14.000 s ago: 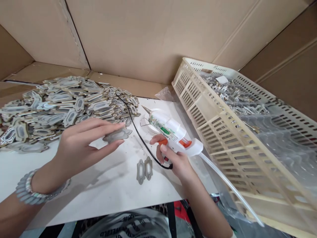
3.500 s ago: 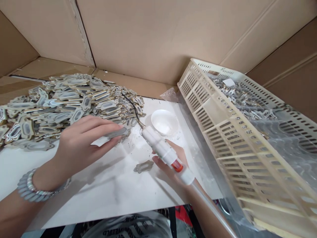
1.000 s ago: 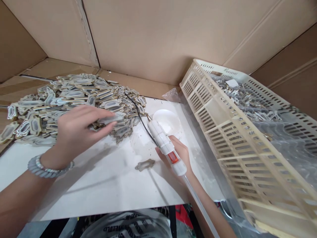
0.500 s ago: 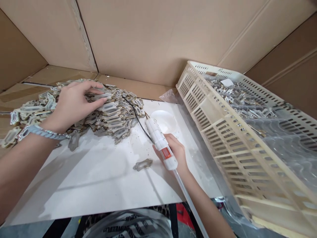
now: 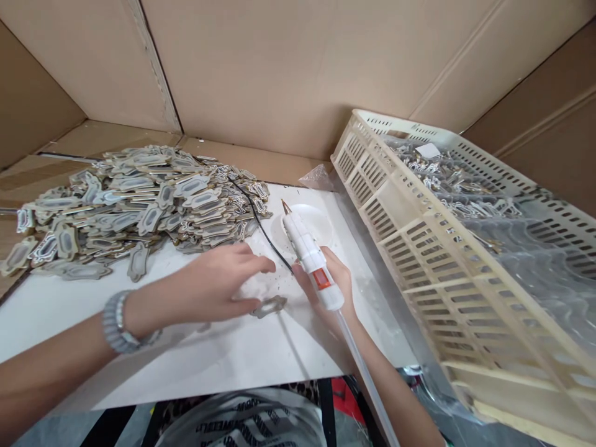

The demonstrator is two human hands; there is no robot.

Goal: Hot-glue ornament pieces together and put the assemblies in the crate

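Crate (image 5: pixel 465 261) cut off at right edge

We hold the glue gun (image 5: pixel 311 261) in our right hand (image 5: pixel 333 287), nozzle over the white dish (image 5: pixel 321 225). Our left hand (image 5: pixel 218 288) touches a grey cutout (image 5: pixel 270 305) on the bench (image 5: pixel 200 354), near the pile of cutouts (image 5: pixel 130 198).

We see bright, even light from above; soft shadows lie under the left hand (image 5: pixel 218 288) on the white bench (image 5: pixel 195 360). Edges bend outward at three and nine o'clock; focus stays sharp.
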